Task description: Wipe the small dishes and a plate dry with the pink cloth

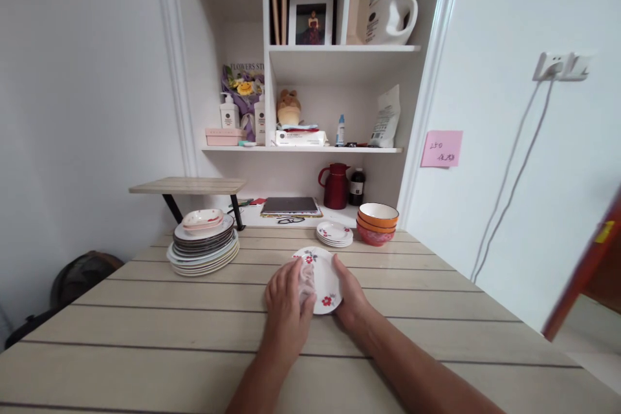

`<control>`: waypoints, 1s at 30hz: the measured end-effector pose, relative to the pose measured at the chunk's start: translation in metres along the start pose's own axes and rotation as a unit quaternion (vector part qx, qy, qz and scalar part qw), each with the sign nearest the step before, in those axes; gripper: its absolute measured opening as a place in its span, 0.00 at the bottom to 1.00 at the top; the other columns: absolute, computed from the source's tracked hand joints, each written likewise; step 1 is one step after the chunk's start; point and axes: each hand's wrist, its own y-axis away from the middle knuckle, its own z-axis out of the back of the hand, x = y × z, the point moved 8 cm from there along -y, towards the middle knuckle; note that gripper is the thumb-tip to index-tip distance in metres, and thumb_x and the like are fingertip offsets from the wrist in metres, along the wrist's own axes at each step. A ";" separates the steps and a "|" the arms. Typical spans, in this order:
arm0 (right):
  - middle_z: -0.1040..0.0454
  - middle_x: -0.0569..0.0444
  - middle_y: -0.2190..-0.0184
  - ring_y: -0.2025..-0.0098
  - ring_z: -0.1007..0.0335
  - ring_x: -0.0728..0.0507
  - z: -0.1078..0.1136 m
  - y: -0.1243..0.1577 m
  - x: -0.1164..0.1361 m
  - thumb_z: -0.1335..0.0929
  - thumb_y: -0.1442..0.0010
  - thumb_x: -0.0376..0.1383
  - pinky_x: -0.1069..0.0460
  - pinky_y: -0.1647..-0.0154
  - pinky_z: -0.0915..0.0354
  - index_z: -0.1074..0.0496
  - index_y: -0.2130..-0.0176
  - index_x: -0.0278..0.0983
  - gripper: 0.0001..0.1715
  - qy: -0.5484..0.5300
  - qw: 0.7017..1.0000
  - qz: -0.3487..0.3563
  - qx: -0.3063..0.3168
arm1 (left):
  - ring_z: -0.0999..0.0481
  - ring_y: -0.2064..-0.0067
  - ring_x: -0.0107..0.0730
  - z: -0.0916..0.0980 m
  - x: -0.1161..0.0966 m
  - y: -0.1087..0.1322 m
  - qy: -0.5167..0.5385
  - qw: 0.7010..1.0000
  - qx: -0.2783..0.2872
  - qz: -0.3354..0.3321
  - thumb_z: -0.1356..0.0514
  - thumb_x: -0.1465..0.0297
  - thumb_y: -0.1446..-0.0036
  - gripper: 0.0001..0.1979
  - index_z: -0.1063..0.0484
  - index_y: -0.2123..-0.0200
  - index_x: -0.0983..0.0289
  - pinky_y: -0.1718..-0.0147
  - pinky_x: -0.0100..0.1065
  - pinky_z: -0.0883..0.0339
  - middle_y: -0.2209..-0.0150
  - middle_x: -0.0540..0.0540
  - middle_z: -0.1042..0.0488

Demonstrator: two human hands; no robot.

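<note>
A small white plate (326, 279) with red flowers is held up over the table, tilted toward me. My right hand (352, 294) grips its right edge, thumb on the rim and fingers behind. Against the plate's left part, my left hand (287, 301) presses a crumpled pale pinkish cloth (305, 283), its fingers closed around it. Beyond the plate lies a short stack of matching small plates (334, 233). Several bowls (377, 224), orange above and red below, are nested to the right of that stack.
On the left of the slatted table (194, 330) stands a tall stack of plates (204, 252) topped with small dishes, near a raised wooden stand (189, 185). At the back are a laptop (290, 205), eyeglasses (291, 220), a red jug (336, 186) and a dark bottle (357, 187).
</note>
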 end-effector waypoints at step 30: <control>0.18 0.45 0.63 0.57 0.22 0.39 -0.032 0.016 -0.023 0.36 0.37 0.51 0.45 0.48 0.34 0.26 0.53 0.31 0.28 0.054 0.993 -0.046 0.090 | 0.28 0.45 0.41 0.012 -0.025 -0.006 -0.159 0.984 -0.034 -0.069 0.45 0.77 0.38 0.18 0.30 0.47 0.56 0.40 0.53 0.46 0.46 0.53 0.24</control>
